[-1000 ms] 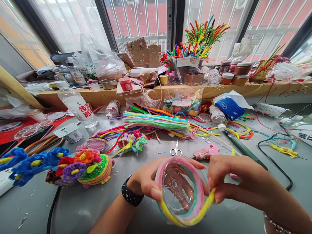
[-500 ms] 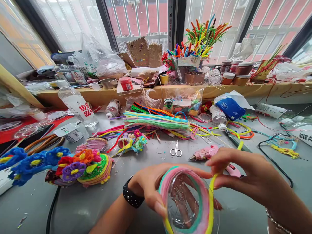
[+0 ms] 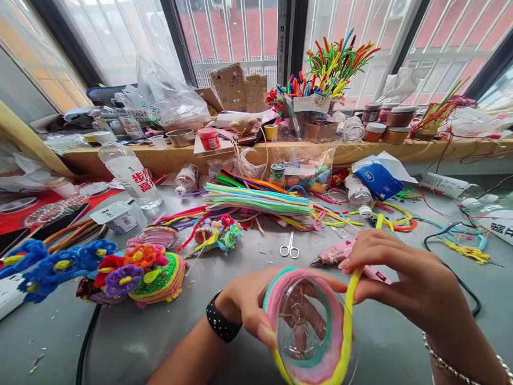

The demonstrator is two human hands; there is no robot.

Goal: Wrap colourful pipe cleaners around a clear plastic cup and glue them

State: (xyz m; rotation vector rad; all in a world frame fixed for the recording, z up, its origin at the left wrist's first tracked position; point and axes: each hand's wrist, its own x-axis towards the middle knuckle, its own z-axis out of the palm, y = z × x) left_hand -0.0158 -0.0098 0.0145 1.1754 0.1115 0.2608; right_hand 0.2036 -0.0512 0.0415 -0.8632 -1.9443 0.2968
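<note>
My left hand [image 3: 250, 307] is wrapped round a clear plastic cup [image 3: 308, 326] whose outside is wound with pink, green and yellow pipe cleaners; its thumb presses the rim near me. My right hand [image 3: 401, 278] pinches a yellow pipe cleaner [image 3: 353, 283] that runs up from the cup's right side, its free end poking out above my fingers. A black beaded band sits on my left wrist. Just behind my right hand lies a pink glue gun [image 3: 340, 251], partly hidden by the fingers.
Small scissors [image 3: 289, 247] lie on the grey table [image 3: 140, 342] behind the cup. A bundle of pipe cleaners [image 3: 256, 200], a finished pipe-cleaner flower basket [image 3: 152, 275], blue flowers [image 3: 48, 264], water bottles and black cables [image 3: 452, 267] crowd the table. The window ledge holds jars and more pipe cleaners.
My right hand has lifted up and back, pulling the yellow pipe cleaner straight off the cup's right side. The cup has turned and dropped slightly lower in view.
</note>
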